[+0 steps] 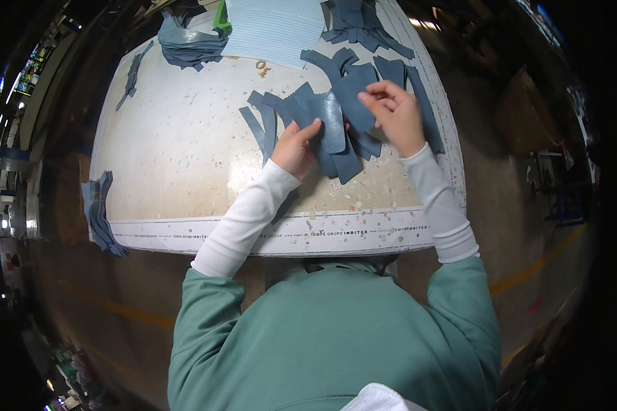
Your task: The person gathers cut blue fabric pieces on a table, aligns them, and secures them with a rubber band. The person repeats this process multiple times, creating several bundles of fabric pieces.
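Several flat blue pieces, leather-like with a slight sheen, lie fanned out at the middle right of the table. My left hand (297,146) grips a bunch of these blue pieces (331,123), with the thumb on top and the other fingers mostly hidden beneath. My right hand (399,118) is at the right edge of a wider blue piece (354,96). Its thumb and forefinger are pinched together over that piece and the other fingers are curled. Whatever is between the fingertips is too small to make out.
Stacks of blue strips lie at the table's far left (192,48), far right (363,24) and near left corner (99,212). A pale striped sheet (274,31) covers the far middle, beside a green object (221,17). Orange-handled scissors (262,67) and small scraps lie on the white tabletop (178,137).
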### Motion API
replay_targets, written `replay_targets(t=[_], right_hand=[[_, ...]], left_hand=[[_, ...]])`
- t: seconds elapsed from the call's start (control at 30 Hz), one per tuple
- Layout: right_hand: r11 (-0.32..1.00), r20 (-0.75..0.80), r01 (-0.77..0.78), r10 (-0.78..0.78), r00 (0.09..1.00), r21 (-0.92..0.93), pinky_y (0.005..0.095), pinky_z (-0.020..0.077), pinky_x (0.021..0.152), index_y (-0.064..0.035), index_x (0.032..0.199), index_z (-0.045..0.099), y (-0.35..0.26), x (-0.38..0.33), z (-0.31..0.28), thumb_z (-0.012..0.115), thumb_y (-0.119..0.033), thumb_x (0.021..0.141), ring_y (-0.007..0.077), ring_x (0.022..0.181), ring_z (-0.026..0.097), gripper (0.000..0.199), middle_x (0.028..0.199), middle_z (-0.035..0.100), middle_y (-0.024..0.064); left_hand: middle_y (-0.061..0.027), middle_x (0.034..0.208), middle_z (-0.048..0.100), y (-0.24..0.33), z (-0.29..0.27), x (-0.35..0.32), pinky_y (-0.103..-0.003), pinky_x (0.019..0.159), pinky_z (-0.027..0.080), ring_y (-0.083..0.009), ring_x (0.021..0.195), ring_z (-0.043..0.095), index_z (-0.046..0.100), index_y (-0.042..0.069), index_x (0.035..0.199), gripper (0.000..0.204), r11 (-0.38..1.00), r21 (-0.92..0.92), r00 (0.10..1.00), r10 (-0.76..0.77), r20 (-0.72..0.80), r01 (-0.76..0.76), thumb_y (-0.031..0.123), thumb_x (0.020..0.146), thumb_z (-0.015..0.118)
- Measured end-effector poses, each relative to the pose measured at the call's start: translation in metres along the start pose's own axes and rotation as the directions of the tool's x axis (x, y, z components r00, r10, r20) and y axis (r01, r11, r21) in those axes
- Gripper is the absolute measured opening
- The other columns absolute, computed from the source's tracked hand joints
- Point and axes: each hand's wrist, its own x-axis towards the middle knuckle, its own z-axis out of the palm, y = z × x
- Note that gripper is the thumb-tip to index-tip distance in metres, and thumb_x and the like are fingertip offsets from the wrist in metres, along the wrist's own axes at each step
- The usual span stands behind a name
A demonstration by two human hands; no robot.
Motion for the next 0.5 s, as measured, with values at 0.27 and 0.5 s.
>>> replay_targets(t=[0.27,0.5], right_hand=[[0.956,0.197,-0.219,0.180,0.964,0.198,0.0206,0.0527,0.054,0.0045,0.098,0.056,0.001,-0.016,0.019,0.066,-0.005,0.078,0.0065,0.063,0.058,0.025,0.079,0.058,0.0040],[0.989,0.065,0.003,0.007,0.998,-0.146,0.0221,0.0500,0.053,0.0012,0.098,0.058,0.003,-0.026,0.028,0.068,-0.004,0.073,0.0079,0.059,0.059,0.027,0.080,0.057,0.0045]], left_hand=[[-0.0105,0.110,0.057,0.000,0.001,0.000,-0.033,0.089,0.047,-0.0205,0.099,0.058,0.045,0.002,0.118,0.037,0.990,-0.140,0.993,-0.017,-0.120,0.000,0.029,0.092,0.047],[-0.0079,0.105,0.058,-0.011,-0.004,0.000,-0.031,0.086,0.046,-0.0163,0.095,0.057,0.046,0.001,0.110,0.025,0.996,0.042,0.981,0.089,-0.174,-0.083,0.005,0.087,0.055]])
